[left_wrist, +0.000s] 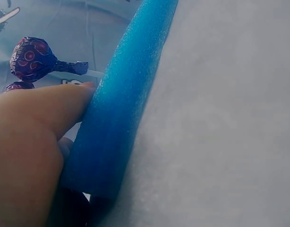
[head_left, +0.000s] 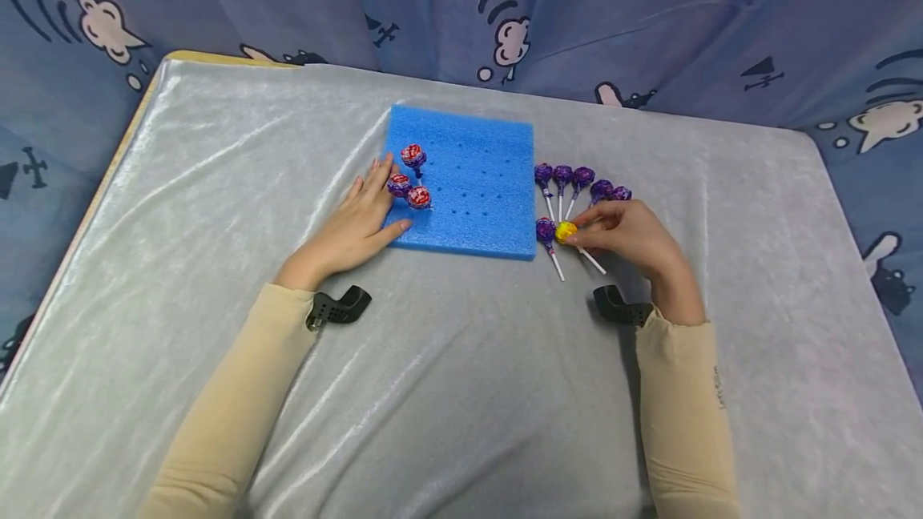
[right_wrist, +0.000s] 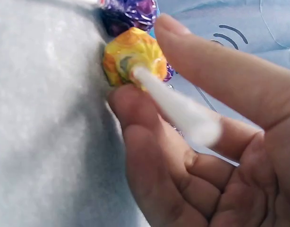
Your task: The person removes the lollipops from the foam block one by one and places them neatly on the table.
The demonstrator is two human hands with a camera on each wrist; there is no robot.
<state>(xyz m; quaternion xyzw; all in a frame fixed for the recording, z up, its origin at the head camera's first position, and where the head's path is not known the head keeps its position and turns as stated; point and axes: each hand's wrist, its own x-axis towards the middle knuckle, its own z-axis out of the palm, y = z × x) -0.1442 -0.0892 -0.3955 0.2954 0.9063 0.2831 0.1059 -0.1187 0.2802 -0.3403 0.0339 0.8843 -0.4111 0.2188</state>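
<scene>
My left hand (head_left: 360, 219) rests along the left edge of a blue foam board (head_left: 476, 130) dotted with small holes, its fingers extended and its thumb on the near side. Beside those fingers, three red-and-purple wrapped lollipops (head_left: 413, 155) stand in the board. In the left wrist view, the thumb lies against the board's edge near one lollipop (left_wrist: 34, 59). To the board's right, my right hand (head_left: 627, 235) pinches the yellow head of a lollipop (head_left: 566, 231) between thumb and fingers. Its white stick (right_wrist: 183, 111) points back toward the palm.
Several purple-wrapped lollipops (head_left: 562, 175) lie fanned out right of the board, some partly behind the right hand. Another purple lollipop (head_left: 545, 231) lies just left of the yellow one. A grey cloth covers the table (head_left: 433, 375), and a patterned blue curtain (head_left: 613, 14) hangs behind it.
</scene>
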